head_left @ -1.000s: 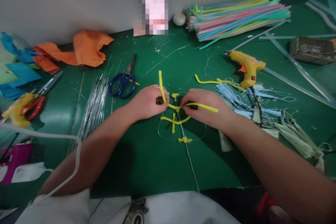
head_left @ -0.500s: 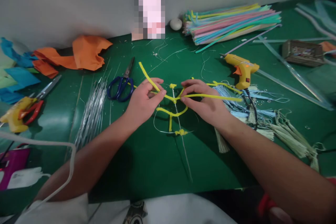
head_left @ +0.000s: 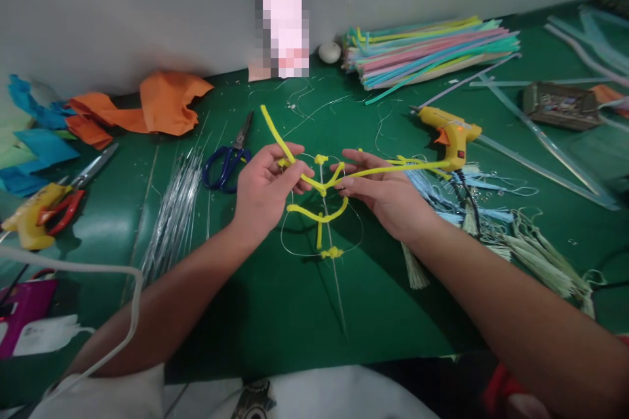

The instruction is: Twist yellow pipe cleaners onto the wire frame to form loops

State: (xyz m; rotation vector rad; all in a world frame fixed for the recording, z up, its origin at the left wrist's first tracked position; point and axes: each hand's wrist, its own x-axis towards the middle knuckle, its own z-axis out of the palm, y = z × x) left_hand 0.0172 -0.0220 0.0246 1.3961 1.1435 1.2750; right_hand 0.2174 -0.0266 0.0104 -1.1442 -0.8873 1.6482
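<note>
Between the two hands, a bent yellow pipe cleaner (head_left: 323,190) sits with its V-shaped bend at the straight wire (head_left: 338,294) that crosses a thin wire ring (head_left: 363,230). The left hand (head_left: 265,186) pinches one arm of it between thumb and fingers, probably to keep the bend steady; the right hand (head_left: 393,200) is half curled beside the other arm, and I cannot tell whether it grips or merely supports it. The glue gun (head_left: 455,134) lies beyond the right hand, handle towards the person, and the blue scissors (head_left: 239,146) lie beyond the left, handles likewise, seemingly for easy reach. A letter like "C" shows on the bench (head_left: 285,321) below the scissors; the print on the clothing (head_left: 253,399) is cut off, and the upright phone (head_left: 282,26) is pixelated past reading.
</note>
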